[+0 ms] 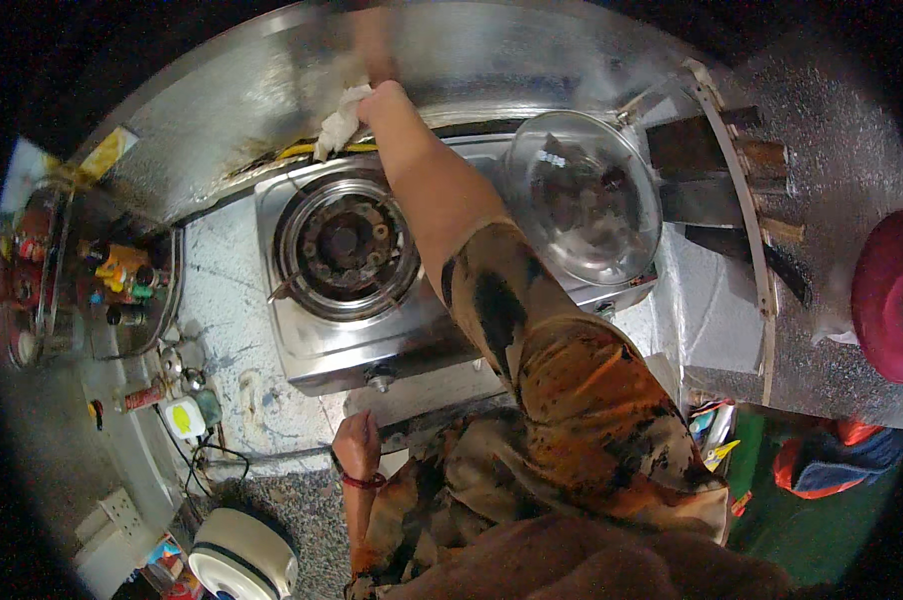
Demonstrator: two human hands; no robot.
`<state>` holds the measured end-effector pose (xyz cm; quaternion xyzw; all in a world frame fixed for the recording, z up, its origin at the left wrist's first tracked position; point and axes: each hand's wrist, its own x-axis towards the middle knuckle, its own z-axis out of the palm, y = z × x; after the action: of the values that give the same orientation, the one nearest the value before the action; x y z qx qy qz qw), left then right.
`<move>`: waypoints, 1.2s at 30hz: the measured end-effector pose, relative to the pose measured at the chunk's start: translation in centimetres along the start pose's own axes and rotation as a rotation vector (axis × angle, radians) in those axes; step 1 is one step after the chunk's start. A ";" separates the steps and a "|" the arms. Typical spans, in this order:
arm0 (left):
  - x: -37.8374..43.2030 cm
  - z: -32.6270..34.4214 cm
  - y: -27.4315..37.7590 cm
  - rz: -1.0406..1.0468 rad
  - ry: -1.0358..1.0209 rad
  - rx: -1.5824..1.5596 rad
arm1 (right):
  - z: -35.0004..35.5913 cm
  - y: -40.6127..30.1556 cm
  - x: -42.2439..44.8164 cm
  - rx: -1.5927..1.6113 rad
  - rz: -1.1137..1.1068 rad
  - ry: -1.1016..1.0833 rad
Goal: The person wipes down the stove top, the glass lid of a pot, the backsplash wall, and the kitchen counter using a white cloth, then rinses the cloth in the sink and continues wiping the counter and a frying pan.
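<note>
My right hand (382,99) reaches over the stainless-steel gas stove (316,349) to the shiny metal-lined wall behind it. In its fingers is a crumpled white cloth (340,124), close to a yellow hose (299,151) behind the stove. Below my forearm, the left burner (343,240) stands bare, with a round metal drip ring. A clear glass lid or bowl (586,199) covers the right burner area. My left hand (358,446), with a red bracelet at its wrist, rests near the counter's front edge, its fingers curled; nothing shows in it.
Knives (714,199) hang in a rack on the right, beside a pink round item (885,296). Jars and bottles fill a wire rack (174,300) on the left. A white rice cooker (245,551) stands lower left, near cables and a small white device (185,418).
</note>
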<state>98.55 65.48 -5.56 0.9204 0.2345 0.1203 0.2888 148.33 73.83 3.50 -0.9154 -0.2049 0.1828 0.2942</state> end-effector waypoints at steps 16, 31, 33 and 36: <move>0.5 5.2 7.7 0.047 -0.086 0.071 | -16.4 21.2 4.1 -0.347 0.128 0.302; -8.4 5.9 10.1 -0.260 0.048 0.095 | -15.8 25.3 3.3 -0.059 -0.164 0.304; -11.6 6.2 11.7 -0.333 0.086 0.102 | -15.6 23.6 2.9 0.068 -0.212 0.249; -14.4 7.5 12.2 -0.387 0.053 0.132 | -17.2 22.0 1.3 0.314 -0.252 0.211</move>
<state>93.27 45.85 -5.65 0.8716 0.4218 0.0710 0.2394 163.16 50.10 2.80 -0.8396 -0.2548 0.0776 0.4734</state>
